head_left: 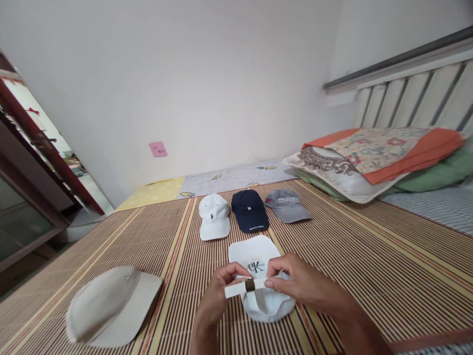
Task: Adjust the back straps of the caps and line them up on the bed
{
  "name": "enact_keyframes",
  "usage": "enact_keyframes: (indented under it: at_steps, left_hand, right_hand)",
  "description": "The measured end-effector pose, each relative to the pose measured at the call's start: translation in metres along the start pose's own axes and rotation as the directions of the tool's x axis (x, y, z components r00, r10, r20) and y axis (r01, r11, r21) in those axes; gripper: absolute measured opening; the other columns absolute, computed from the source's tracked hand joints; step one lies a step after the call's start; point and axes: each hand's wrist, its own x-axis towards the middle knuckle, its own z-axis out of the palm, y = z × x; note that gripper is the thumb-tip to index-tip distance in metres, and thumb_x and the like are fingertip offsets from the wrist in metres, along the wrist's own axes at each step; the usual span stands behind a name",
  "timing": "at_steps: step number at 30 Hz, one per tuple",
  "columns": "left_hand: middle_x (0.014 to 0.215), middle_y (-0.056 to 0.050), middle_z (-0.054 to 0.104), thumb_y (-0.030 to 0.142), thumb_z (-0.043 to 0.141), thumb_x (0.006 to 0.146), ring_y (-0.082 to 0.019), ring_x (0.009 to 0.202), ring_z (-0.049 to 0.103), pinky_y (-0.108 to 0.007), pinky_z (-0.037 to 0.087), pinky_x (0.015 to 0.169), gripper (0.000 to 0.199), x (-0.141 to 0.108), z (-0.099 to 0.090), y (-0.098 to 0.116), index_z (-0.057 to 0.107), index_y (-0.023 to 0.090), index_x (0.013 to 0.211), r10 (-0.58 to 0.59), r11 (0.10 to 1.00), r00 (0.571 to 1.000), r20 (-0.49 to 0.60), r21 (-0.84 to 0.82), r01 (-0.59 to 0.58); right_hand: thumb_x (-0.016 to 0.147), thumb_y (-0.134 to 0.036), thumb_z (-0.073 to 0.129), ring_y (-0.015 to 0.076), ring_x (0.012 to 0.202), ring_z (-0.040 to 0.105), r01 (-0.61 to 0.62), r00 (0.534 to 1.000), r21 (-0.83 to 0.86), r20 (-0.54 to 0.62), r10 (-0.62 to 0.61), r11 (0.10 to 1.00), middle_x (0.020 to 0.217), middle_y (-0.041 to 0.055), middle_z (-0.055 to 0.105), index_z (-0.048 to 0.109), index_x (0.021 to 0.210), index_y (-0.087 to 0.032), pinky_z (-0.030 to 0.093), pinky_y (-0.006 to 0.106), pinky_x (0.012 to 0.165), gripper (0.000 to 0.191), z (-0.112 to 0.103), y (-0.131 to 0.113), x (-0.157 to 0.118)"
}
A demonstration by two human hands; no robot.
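A white cap (266, 308) with dark CK lettering lies on the striped mat in front of me, its brim pointing away. Over its back opening, my left hand (220, 286) and my right hand (291, 281) hold the cap's white adjusting strap (235, 290) between them. A dark brown-gold buckle (250, 285) sits on the strap between my fingertips. Both hands pinch the strap with thumb and fingers. The strap's loose end sticks out to the left, past my left thumb.
Beyond it stand a white cap (214, 217), a navy cap (250, 211) and a grey cap (288, 205) in a row. A beige cap (114, 305) lies at the left on the bamboo mat (177, 301). Pillows (384, 153) are stacked at the right, near the headboard (414, 96).
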Motion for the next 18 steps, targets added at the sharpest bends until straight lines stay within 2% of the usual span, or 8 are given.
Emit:
enact_keyframes:
  at_steps: [6, 12, 18]
  left_hand:
    - [0.068, -0.002, 0.067, 0.047, 0.089, 0.073, -0.013, 0.062, 0.051, -0.024, 0.036, 0.062, 0.035, -0.003, 0.004, 0.004, 0.075, 0.015, 0.077, 0.028, 0.999, 1.0, -0.011, 0.043, -0.028]
    - [0.067, -0.001, 0.065, 0.052, 0.078, 0.084, -0.012, 0.059, 0.051, -0.024, 0.038, 0.06, 0.038, -0.002, 0.002, 0.004, 0.075, 0.015, 0.081, 0.037, 0.999, 0.999, 0.0, 0.026, -0.037]
    - [0.069, -0.001, 0.068, 0.047, 0.084, 0.08, -0.012, 0.061, 0.057, -0.024, 0.042, 0.06, 0.033, -0.002, 0.004, 0.004, 0.074, 0.016, 0.08, 0.024, 1.0, 0.999, -0.03, -0.014, -0.025]
  right_hand:
    - [0.083, -0.025, 0.062, 0.0136, 0.064, 0.046, 0.029, 1.0, 0.058, -0.002, -0.029, 0.998, 0.067, -0.0023, 0.057, 0.066, 0.071, -0.018, 0.03, 0.027, 0.059, 0.015, 0.002, 0.01, 0.003]
    - [0.082, -0.026, 0.063, 0.0141, 0.064, 0.048, 0.034, 0.999, 0.077, 0.002, -0.035, 0.996, 0.066, -0.0014, 0.059, 0.065, 0.069, -0.017, 0.032, 0.028, 0.059, 0.016, 0.003, 0.014, 0.006]
    - [0.082, -0.027, 0.062, 0.0138, 0.064, 0.047, 0.03, 1.0, 0.079, -0.003, -0.03, 0.996, 0.066, -0.0022, 0.057, 0.064, 0.069, -0.018, 0.032, 0.027, 0.059, 0.016, 0.004, 0.012, 0.004]
